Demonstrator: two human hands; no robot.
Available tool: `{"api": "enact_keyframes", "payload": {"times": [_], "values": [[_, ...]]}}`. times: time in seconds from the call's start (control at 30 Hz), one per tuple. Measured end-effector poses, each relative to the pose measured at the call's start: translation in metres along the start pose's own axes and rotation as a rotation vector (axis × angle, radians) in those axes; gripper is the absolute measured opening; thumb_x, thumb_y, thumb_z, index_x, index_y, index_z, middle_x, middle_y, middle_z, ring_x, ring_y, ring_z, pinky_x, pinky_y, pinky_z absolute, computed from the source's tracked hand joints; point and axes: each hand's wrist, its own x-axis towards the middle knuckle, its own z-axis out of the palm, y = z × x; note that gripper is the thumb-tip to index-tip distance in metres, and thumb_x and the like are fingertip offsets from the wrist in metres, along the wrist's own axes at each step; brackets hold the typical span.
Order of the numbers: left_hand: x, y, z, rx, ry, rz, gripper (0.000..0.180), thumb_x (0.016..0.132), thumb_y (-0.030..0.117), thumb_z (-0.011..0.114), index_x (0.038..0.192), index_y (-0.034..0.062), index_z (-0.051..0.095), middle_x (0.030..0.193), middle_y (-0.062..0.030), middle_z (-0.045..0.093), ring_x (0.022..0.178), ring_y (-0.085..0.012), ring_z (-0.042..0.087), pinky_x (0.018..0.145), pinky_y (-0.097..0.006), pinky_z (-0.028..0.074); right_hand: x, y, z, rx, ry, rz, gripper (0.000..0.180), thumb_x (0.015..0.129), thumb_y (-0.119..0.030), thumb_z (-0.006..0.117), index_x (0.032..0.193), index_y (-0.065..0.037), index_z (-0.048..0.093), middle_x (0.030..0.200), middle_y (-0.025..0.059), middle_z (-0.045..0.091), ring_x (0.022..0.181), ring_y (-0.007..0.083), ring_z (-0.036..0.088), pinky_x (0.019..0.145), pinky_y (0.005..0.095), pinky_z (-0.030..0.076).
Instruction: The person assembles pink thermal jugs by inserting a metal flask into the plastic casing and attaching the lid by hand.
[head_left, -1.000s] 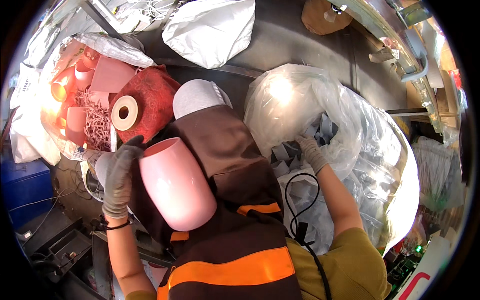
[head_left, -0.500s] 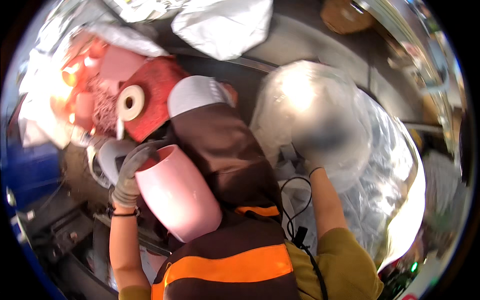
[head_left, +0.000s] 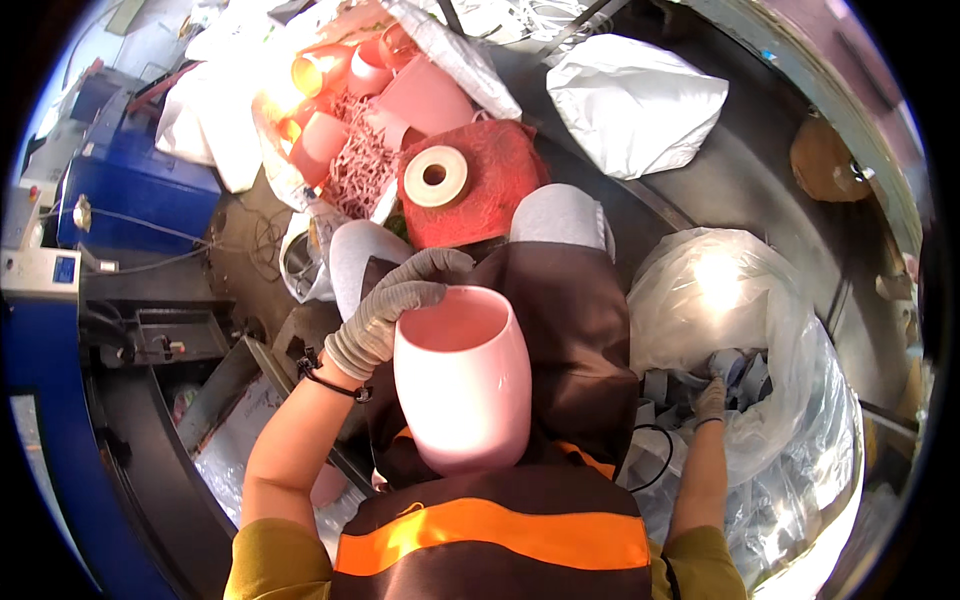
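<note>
A glossy pink plastic cup point(head_left: 463, 405), wide and barrel-shaped, stands nearly upright over my lap with its open mouth up. My gloved left hand point(head_left: 395, 300) is closed on the cup's rim at its upper left. Inside a clear plastic bag point(head_left: 690, 270) at the right, my gloved right hand point(head_left: 712, 395) reaches among loose grey pieces point(head_left: 755, 380). The fingers of that hand blend in with the pieces, so their grip does not show.
In front of my knees lies a red cloth-covered block point(head_left: 480, 190) with a roll of tape point(head_left: 436, 176) on it. Beyond it, a bag holds pink cups point(head_left: 322, 140) and shredded pink strips point(head_left: 355, 165). A white sack point(head_left: 635, 105) lies far right; a blue cabinet point(head_left: 140, 190) stands left.
My view has turned left. The pink cup is more upright, its mouth now visible from above. My right hand, blurred behind the plastic before, now shows through the bag's opening.
</note>
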Motion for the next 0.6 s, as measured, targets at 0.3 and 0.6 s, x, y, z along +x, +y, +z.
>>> {"api": "enact_keyframes", "payload": {"times": [0.3, 0.6], "values": [[0.035, -0.036, -0.029, -0.355, -0.205, -0.129, 0.033, 0.085, 0.009, 0.056, 0.116, -0.0024, 0.058, 0.114, -0.0167, 0.065, 0.110, -0.0257, 0.061, 0.099, -0.037, 0.048, -0.091, -0.178, -0.221, 0.622, 0.615, 0.102, 0.042, 0.095, -0.029, 0.059, 0.125, 0.001, 0.053, 0.105, 0.0129, 0.064, 0.086, 0.0232, 0.062, 0.076, 0.0317, 0.049], [0.011, -0.030, -0.010, -0.628, -0.297, 0.090, 0.071, 0.094, 0.057, 0.051, 0.135, -0.0007, 0.047, 0.129, -0.0176, 0.058, 0.118, -0.0251, 0.057, 0.103, -0.040, 0.045, -0.085, -0.489, -0.309, 1.369, -0.504, -0.238, 0.038, 0.093, -0.019, 0.062, 0.128, -0.004, 0.057, 0.076, -0.0003, 0.054, 0.053, 0.0043, 0.043, 0.048, 0.0191, 0.036]]}}
